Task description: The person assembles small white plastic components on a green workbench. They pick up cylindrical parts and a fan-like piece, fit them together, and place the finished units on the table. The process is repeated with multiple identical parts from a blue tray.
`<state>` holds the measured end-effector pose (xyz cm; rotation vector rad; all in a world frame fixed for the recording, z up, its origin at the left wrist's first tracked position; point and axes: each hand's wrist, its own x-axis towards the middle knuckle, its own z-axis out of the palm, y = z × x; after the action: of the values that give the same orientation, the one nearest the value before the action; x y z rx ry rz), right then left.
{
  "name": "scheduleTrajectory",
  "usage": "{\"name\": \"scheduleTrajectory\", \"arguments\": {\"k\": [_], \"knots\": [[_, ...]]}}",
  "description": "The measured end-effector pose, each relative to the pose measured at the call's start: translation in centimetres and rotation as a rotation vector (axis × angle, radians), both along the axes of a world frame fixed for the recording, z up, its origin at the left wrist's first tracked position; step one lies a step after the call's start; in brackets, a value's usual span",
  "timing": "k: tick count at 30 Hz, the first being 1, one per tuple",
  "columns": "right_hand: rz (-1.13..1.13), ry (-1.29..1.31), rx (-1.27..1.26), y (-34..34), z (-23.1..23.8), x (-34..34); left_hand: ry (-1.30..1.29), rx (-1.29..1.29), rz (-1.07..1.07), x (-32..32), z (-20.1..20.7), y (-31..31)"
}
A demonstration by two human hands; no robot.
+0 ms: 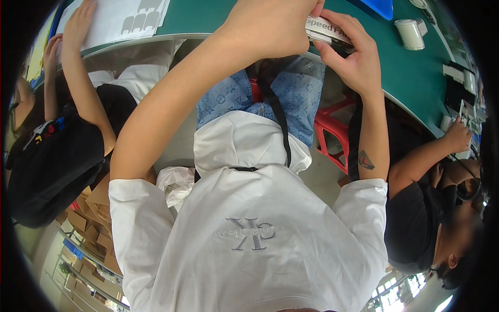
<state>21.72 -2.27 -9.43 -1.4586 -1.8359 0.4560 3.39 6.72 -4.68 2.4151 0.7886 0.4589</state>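
Note:
A small white box (332, 28) with dark print is at the near edge of the green table (358, 13), at the top of the view. My left hand (278, 26) closes over the box's left end; most of its fingers are hidden behind the back of the hand and by the upper picture edge. My right hand (359, 62) grips the right end, with the thumb on the near side and the fingers over the far side. A dark part shows just below the box, too little of it to name.
A blue tray (382, 6) and a white cup-like container (410, 34) stand on the table to the right. Printed sheets (106, 21) lie at the left, under a co-worker's arms. Another co-worker (416, 218) works at the right. A red stool (335, 132) is beneath the table's edge.

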Motion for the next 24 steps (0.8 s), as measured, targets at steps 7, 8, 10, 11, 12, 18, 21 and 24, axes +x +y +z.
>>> {"name": "scheduleTrajectory", "arguments": {"k": [7, 8, 10, 11, 12, 18, 21, 24], "knots": [[0.084, -0.029, -0.065, 0.2, 0.7, 1.0, 0.002, -0.008, -0.027, -0.1, 0.1, 0.2], [0.091, -0.024, -0.067, 0.2, 0.6, 1.2, 0.003, -0.014, -0.050, -0.4, 0.6, 0.2], [0.099, -0.007, -0.083, 0.1, 0.5, 1.4, 0.020, -0.037, -0.083, -0.5, 1.1, 0.4], [0.100, 0.006, -0.097, 0.1, 0.5, 1.5, 0.035, -0.054, -0.094, -0.5, 1.1, 0.7], [0.101, 0.018, -0.112, 0.2, 0.5, 1.5, 0.050, -0.071, -0.104, -0.4, 1.2, 0.9], [0.114, 0.042, -0.130, 0.2, 0.5, 1.6, 0.004, -0.008, -0.113, -1.0, 2.0, 0.2], [0.107, 0.049, -0.153, 0.3, 0.6, 1.7, 0.013, -0.035, -0.115, -0.9, 2.0, 0.4], [0.119, 0.057, -0.142, 0.4, 0.5, 1.8, 0.001, -0.046, -0.120, -0.8, 1.6, 0.7]]}}
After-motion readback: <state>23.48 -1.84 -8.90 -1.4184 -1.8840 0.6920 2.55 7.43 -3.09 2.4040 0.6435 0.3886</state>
